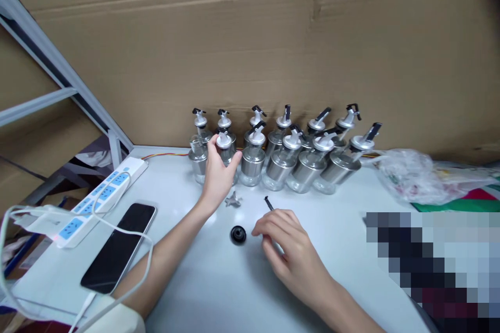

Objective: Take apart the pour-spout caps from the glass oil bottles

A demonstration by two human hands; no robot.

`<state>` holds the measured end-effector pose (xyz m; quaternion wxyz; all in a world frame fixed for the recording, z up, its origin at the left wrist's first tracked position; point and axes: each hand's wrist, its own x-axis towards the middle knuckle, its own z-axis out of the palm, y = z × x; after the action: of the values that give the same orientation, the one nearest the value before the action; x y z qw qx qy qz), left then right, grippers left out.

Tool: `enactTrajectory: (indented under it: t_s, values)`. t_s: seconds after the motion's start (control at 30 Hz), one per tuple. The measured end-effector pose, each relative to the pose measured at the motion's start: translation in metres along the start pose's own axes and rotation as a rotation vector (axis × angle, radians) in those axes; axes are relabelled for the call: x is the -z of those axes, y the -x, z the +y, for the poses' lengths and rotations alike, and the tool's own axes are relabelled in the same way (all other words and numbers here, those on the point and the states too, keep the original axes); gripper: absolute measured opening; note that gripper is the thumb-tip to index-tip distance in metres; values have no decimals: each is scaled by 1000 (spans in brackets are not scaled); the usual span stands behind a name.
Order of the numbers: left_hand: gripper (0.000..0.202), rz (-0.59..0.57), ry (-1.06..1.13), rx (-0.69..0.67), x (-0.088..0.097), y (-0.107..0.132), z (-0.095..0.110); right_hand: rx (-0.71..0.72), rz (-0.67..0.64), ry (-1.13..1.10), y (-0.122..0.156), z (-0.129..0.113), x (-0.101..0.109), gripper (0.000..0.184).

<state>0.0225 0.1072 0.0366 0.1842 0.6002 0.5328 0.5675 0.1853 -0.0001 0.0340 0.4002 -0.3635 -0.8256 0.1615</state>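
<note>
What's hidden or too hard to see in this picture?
All in the head view:
- Part of the bottle at the left hand: the hand covers it.
- Near end of the thin black piece: behind the right hand.
- Lower parts of the back-row bottles: behind the front row.
- Lower right corner: blurred into squares.
</note>
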Motion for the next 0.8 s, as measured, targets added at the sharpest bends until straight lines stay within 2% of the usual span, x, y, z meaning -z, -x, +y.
enactTrajectory:
  t_s: [0.1, 0.2, 0.3, 0.4, 0.43, 0.5, 0.57, 0.63, 0.7, 0.8]
  values:
    - [17, 48, -57, 3, 0, 8, 5, -5, 12, 7, -1, 0, 0, 25]
    - [15, 55, -86, -84, 4, 17, 19, -5, 42, -1, -1, -2, 0, 25]
    - [13, 51, -136, -326, 15, 21, 35, -29, 102, -36, -1, -4, 1, 18]
    - [9, -79, -268, -685, 26, 20, 49, -121, 135, -164, 0, -4, 5, 7]
    - [8, -154, -337, -795, 28, 20, 53, -168, 133, -241, 1, -3, 7, 6]
    - [13, -291, -488, -963, 30, 20, 57, -283, 103, -454, 1, -1, 10, 24]
    - [22, -382, -592, -1054, 29, 23, 60, -408, 22, -722, -2, 1, 13, 44]
    - [25, -447, -619, -1077, 27, 26, 61, -543, -90, -994, -5, 2, 14, 56]
    - [24, -503, -614, -1072, 24, 28, 60, -682, -191, -1216, -7, 2, 15, 53]
    - [23, -538, -604, -1079, 22, 28, 58, -875, -272, -1455, -7, 4, 15, 35]
